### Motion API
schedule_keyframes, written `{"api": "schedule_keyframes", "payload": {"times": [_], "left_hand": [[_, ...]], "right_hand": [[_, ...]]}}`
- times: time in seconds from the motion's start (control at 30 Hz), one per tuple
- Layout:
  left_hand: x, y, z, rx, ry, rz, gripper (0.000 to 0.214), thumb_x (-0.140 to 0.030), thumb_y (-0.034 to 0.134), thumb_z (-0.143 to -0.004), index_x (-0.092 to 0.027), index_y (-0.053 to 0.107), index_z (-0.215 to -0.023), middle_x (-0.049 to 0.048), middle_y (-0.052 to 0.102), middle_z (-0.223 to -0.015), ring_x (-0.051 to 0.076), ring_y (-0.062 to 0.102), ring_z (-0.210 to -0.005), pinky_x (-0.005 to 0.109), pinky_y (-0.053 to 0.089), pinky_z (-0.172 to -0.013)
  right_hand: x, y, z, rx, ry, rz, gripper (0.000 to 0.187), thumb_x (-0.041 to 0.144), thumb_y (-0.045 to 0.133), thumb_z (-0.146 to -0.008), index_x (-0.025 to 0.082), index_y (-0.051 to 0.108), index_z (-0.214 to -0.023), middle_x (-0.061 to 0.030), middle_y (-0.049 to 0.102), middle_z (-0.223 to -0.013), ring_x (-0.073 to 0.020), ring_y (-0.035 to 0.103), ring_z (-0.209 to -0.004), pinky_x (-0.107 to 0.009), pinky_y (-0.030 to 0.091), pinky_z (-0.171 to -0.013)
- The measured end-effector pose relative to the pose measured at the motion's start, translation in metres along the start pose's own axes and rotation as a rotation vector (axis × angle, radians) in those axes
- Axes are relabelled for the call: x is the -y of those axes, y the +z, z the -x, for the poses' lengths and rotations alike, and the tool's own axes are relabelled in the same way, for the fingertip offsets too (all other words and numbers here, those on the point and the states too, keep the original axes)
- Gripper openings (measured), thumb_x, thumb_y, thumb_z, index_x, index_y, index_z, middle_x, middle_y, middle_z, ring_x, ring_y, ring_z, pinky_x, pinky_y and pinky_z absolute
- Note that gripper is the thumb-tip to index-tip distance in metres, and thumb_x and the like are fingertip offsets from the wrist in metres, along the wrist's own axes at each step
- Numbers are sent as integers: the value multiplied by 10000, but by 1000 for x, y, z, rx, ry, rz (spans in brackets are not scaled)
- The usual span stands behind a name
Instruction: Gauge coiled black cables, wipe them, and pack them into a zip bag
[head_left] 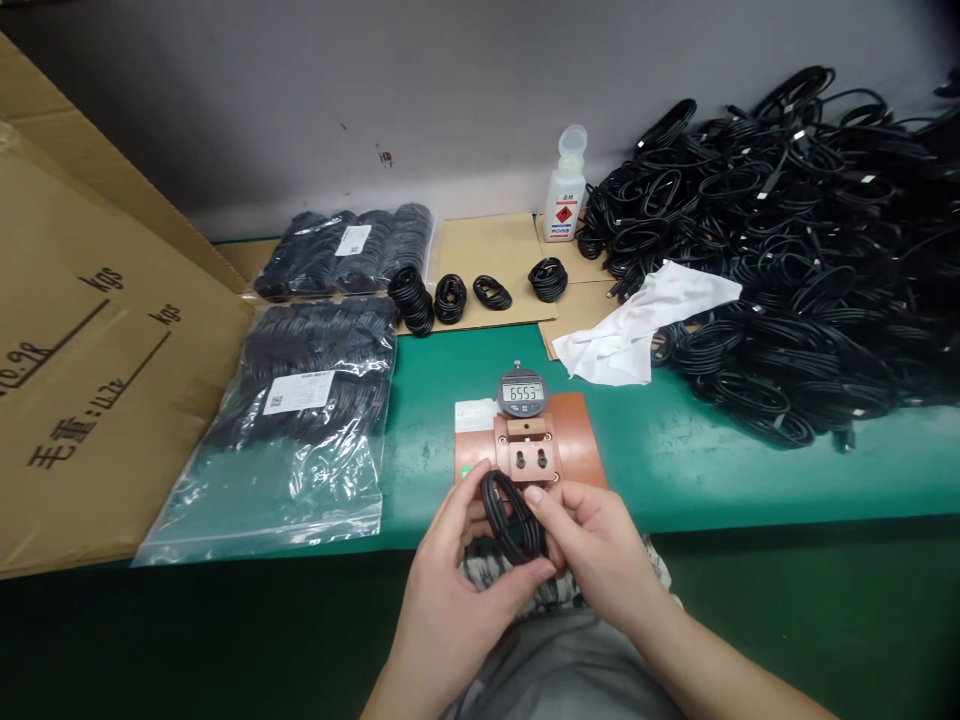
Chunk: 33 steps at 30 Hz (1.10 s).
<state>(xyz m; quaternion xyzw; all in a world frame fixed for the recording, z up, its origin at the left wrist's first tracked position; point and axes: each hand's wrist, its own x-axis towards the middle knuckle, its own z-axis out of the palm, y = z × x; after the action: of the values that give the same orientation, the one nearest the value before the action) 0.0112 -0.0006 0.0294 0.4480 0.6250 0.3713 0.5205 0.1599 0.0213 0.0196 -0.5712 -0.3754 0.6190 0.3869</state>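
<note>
A coiled black cable is held up between my two hands at the table's front edge. My left hand is closed round the coil's left and lower side, thumb along the bottom. At the coil's right side, my right hand grips it with thumb and fingers. Just beyond the hands sits a gauge fixture with a reddish-brown base and a round digital dial indicator, whose display appears to read 6553. Part of the fixture's front is hidden by my hands.
Bagged cable coils lie at left beside a large cardboard box. Several small coils rest on cardboard at the back. A white bottle, a white cloth and a big heap of black cables occupy the right.
</note>
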Motion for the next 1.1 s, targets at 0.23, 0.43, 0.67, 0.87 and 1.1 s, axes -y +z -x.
{"api": "schedule_keyframes", "payload": {"times": [0.23, 0.43, 0.67, 0.87, 1.1], "left_hand": [[5, 0, 4, 6, 30, -41, 825, -245, 870, -669, -289, 548, -1427, 80, 637, -1407, 311, 665, -1189, 417, 583, -976], [18, 5, 22, -65, 57, -61, 776, -237, 850, -680, -294, 577, -1404, 88, 609, -1442, 322, 663, -1200, 429, 573, -991], [27, 7, 26, -45, 61, 12, 778, -215, 856, -696, -301, 567, -1414, 98, 621, -1428, 335, 649, -1230, 443, 548, -1026], [29, 2, 22, 53, 130, -73, 787, -217, 851, -737, -347, 533, -1444, 78, 553, -1501, 345, 569, -1335, 466, 500, -1092], [32, 2, 25, 19, 278, -131, 720, -232, 764, -833, -399, 467, -1468, 73, 447, -1526, 318, 568, -1320, 429, 547, -1029]], "right_hand": [[-3, -2, 2, 12, -29, 11, 583, 712, 651, -776, 203, 486, -545, 37, 472, -471, -102, 440, -454, -225, 348, -448], [-14, -5, 10, 33, -10, -30, 432, 584, 768, -753, 170, 644, -760, 21, 574, -570, -116, 514, -490, -223, 424, -458], [-22, -15, 16, 80, -692, 291, 252, 165, 594, -933, 177, 771, -1113, -53, 693, -695, -172, 604, -595, -288, 501, -560], [-21, -19, 14, 128, -763, 274, 228, 99, 611, -921, 174, 777, -1059, -55, 684, -724, -167, 647, -643, -267, 526, -588], [-13, -21, 25, 143, -570, 123, 149, 179, 706, -876, 232, 755, -1007, -11, 653, -763, -143, 632, -648, -248, 533, -601]]}}
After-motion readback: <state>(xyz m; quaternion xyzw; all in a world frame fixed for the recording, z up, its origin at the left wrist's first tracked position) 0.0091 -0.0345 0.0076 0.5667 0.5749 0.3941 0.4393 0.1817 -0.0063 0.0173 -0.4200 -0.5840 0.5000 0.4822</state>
